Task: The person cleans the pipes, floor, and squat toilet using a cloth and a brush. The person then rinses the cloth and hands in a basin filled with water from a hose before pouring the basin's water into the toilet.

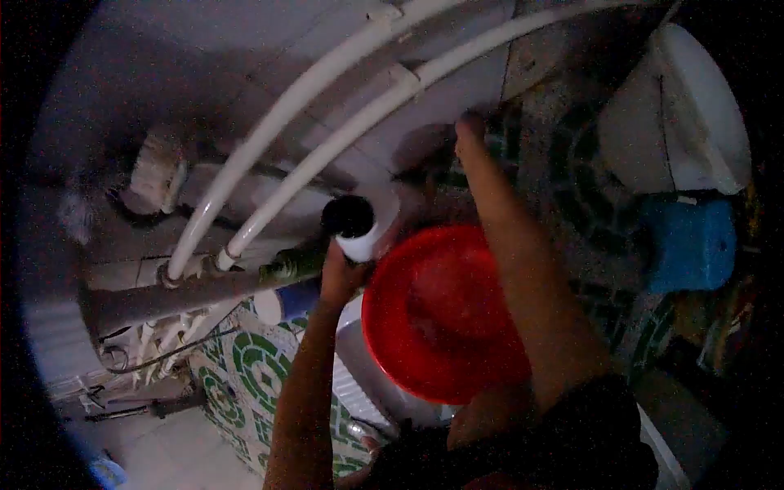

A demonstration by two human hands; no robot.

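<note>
Cup [365,242], in the left hand [340,276], fingers partly curled round it: probably light, stiff, slick if wet, best gripped by its wall. Right of that hand, 1 red basin [390,343]. Farther right, the right hand [469,135]: opening and hold, cannot tell.

There were two bare hands in the frame: one left hand [343,276] near the centre and one right hand [469,137] above it. I counted one white cylinder with black end [366,237], one red basin [445,314] at centre, two thick curved white pipes [310,80] at upper left, and one blue plastic object [692,245] at right.
</note>
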